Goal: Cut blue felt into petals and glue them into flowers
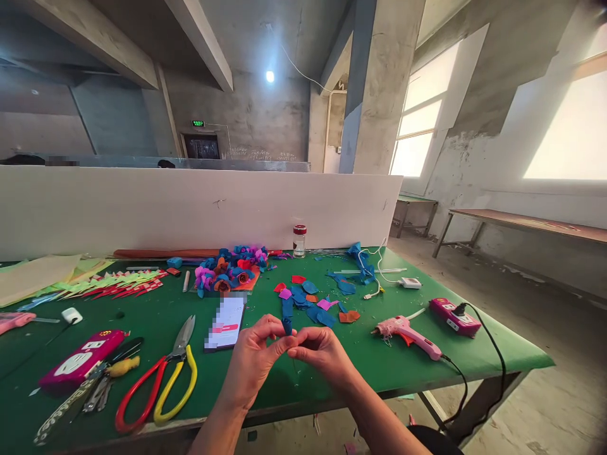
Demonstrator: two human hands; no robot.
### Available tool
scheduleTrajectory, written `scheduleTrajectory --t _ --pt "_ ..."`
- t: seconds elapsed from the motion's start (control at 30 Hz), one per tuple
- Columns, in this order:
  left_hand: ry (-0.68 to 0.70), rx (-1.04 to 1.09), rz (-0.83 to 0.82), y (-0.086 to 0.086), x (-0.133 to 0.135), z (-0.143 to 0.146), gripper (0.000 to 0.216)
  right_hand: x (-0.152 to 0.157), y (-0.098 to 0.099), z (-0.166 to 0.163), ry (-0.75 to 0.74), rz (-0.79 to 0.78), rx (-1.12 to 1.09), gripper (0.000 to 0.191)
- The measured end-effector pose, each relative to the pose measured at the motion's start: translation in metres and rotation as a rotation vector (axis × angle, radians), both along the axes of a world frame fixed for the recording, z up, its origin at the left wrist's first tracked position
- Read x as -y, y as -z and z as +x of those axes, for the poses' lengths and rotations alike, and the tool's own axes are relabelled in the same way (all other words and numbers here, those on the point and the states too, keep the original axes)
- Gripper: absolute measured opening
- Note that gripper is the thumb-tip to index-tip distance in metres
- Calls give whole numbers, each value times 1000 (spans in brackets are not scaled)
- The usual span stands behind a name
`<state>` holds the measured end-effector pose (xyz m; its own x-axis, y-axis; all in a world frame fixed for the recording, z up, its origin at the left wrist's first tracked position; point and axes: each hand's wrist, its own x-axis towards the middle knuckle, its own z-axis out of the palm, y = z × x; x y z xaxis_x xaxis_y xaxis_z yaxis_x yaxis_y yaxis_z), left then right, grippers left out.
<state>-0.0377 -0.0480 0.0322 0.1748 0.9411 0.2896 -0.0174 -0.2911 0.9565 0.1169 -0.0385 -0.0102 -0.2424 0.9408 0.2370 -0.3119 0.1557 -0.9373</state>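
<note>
My left hand (260, 351) pinches a small rolled blue paper petal (287, 325), which stands upright above the fingertips. Thumb and forefinger of my right hand (328, 354) are pressed together at its lower end, touching the left fingers. A thin stem seems to hang below the pinch, too faint to make out well. Just behind my hands lie loose blue petals (300, 296), with some red, pink and orange pieces (349, 316) among them. Finished-looking paper flowers (232, 272) in blue, purple and orange are heaped farther back on the left.
Scissors (183, 354) with red and yellow handles and a phone (226, 322) lie left. A pink glue gun (408, 335), its cord, and a magenta power strip (454, 316) are right. A red-lidded jar (299, 241) stands before the white board (190, 212).
</note>
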Motion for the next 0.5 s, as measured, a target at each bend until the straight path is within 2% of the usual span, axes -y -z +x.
scheduleTrajectory --t 0.17,0.3,0.43,0.5 --pt "73 63 -54 1 2 0 27 4 -1 0 -129 -60 -14 24" --pt "146 14 -55 1 1 -3 33 6 -1 0 -144 -81 -28 23" --pt "207 -52 -62 3 -5 -13 65 5 0 3 -135 -59 -23 18" --pt "195 -70 -52 3 -6 -16 65 4 0 5 -141 -56 -17 16"
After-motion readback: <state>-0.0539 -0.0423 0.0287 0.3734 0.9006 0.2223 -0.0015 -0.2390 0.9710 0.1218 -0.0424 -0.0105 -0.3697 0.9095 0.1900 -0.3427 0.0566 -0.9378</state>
